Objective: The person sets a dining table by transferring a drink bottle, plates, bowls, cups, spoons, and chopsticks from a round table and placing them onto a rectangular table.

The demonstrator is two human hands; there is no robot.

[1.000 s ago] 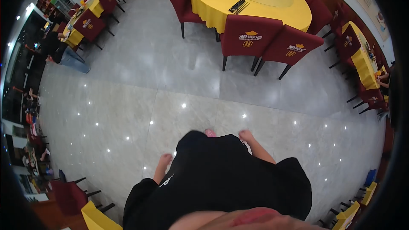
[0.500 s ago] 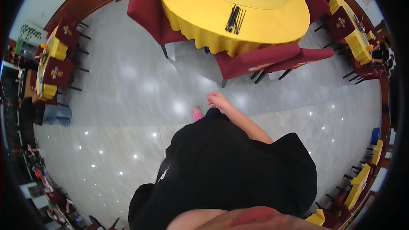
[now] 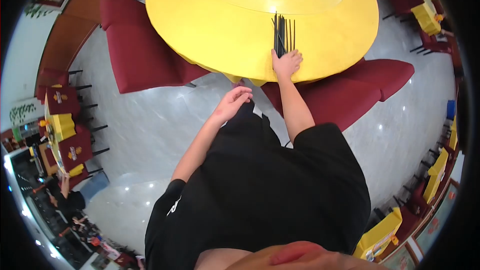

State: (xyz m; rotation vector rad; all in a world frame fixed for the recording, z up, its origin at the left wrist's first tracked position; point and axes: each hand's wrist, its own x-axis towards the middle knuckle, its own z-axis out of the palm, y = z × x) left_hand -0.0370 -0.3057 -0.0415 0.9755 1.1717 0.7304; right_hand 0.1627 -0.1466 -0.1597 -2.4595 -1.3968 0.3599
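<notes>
A bunch of dark chopsticks (image 3: pixel 281 32) lies on the yellow tablecloth (image 3: pixel 210 30), most of them close together and a few splayed to the right. My right hand (image 3: pixel 287 63) is over their near ends at the table's front edge, thumb to the left and fingers spread to the right. It covers those ends, and I cannot see a closed grip around them. My left hand (image 3: pixel 234 101) hangs in front of my body, short of the table, holding nothing. Its fingers are loosely bent and apart from the thumb.
Dark red chairs stand close by: one at the left (image 3: pixel 145 50) and others at the right front (image 3: pixel 330 95). A clear turntable (image 3: pixel 295 0) covers the table's middle. Further tables with yellow cloths line both sides. A person (image 3: pixel 70 197) is at the far left.
I have come closer to the table. My right hand has reached forward from beside my body onto the chopsticks. My left hand has come into view.
</notes>
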